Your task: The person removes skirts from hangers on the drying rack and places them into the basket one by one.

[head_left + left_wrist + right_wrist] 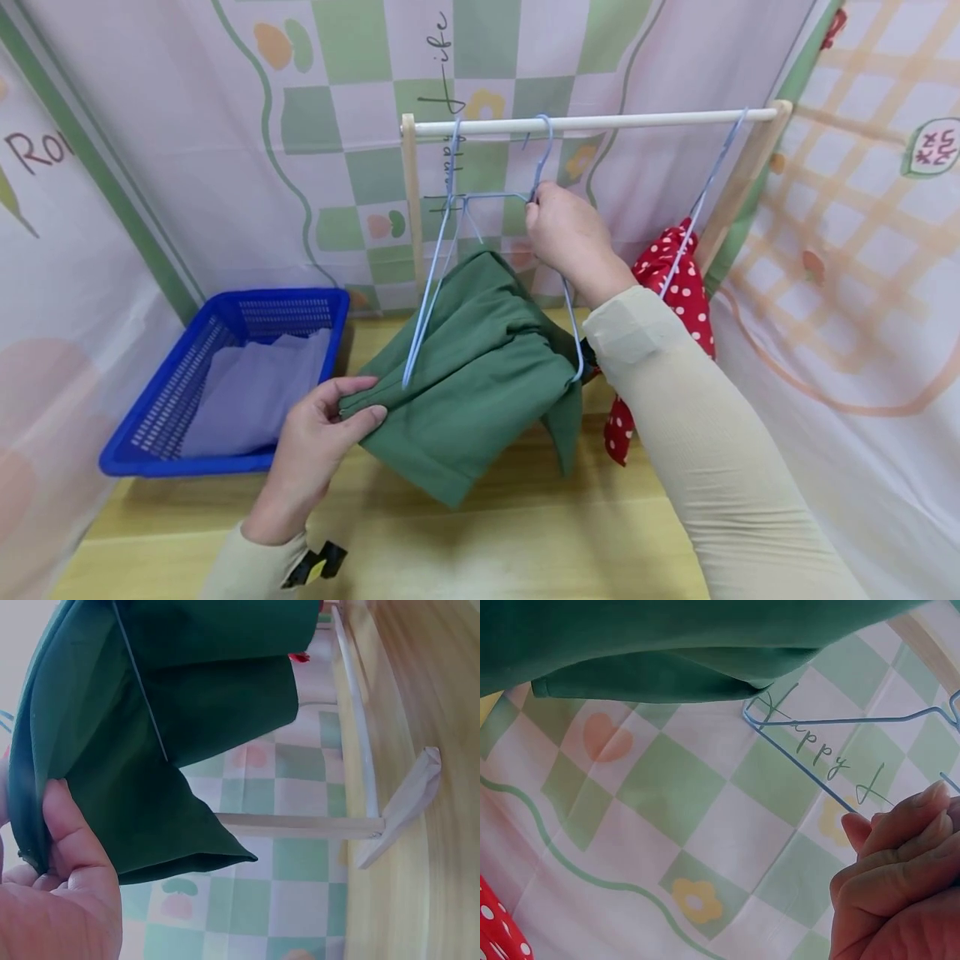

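My right hand [570, 229] grips a light blue wire hanger [578, 354] just below its hook, and the hook overlaps the rod in the head view. A dark green garment [480, 375] drapes over this hanger and hangs in folds. At its left edge, my left hand [318, 442] pinches the cloth between thumb and fingers. In the left wrist view the green cloth [97, 780] spreads beyond that hand [71, 892]. Another blue hanger [429, 308], seen nearly edge-on, hangs from the rod and overlaps the garment's left part.
A white rod [637, 122] spans a wooden stand [413, 200]. Toward its right end, a red polka-dot cloth [675, 283] hangs on another blue hanger [702, 192]. A blue basket [120, 454] holding pale lilac cloth [255, 392] stands left on the wooden table [525, 550]. Printed curtains surround the stand.
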A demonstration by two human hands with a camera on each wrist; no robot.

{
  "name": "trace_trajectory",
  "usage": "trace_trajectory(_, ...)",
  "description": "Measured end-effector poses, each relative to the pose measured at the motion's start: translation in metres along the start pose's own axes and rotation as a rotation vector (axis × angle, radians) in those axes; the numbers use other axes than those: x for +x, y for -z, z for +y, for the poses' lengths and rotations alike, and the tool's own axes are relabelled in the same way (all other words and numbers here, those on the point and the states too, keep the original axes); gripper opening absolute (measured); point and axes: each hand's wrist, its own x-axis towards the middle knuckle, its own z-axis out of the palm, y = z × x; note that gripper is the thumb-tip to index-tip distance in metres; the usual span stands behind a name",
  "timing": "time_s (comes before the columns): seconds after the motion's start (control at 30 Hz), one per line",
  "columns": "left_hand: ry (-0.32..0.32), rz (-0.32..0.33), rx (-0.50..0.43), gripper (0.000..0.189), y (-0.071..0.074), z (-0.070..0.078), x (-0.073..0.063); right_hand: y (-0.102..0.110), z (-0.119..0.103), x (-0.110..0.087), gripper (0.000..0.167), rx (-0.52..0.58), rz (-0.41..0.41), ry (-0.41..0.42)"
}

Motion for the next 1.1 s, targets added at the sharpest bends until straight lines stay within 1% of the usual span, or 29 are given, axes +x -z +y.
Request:
trace_trajectory(0.23, 0.018, 0.007, -0.006, 0.041, 0.009, -0.006, -0.003, 0.000, 0.000, 0.000, 0.037, 0.008, -0.018, 0.001)
trace_trajectory(0.43, 0.031, 0.005, -0.055, 0.043, 0.015, -0.006, -0.004, 0.000, 0.000, 0.000, 0.037, 0.005, -0.016, -0.007)
trace_trajectory(0.57, 0.036, 0.010, -0.023, 0.044, 0.021, -0.005, -0.006, 0.000, 0.000, 0.000, 0.036, 0.008, -0.012, -0.010)
trace_trajectory(0.67, 0.033, 0.026, 0.010, 0.043, 0.026, -0.003, -0.007, 0.000, 0.001, 0.000, 0.036, 0.009, -0.008, -0.007)
trace_trajectory(0.8, 0.012, 0.039, -0.016, 0.041, 0.032, -0.002, -0.007, 0.000, 0.001, 0.000, 0.036, 0.008, -0.002, -0.007)
trace_trajectory(0.93, -0.002, 0.036, -0.044, 0.040, 0.038, 0.001, -0.008, 0.001, 0.001, -0.001, 0.036, 0.008, -0.009, -0.017)
trace_trajectory(1.1, -0.012, 0.040, -0.110, 0.035, 0.043, 0.003, -0.009, 0.001, 0.001, -0.002, 0.036, 0.013, -0.012, -0.018)
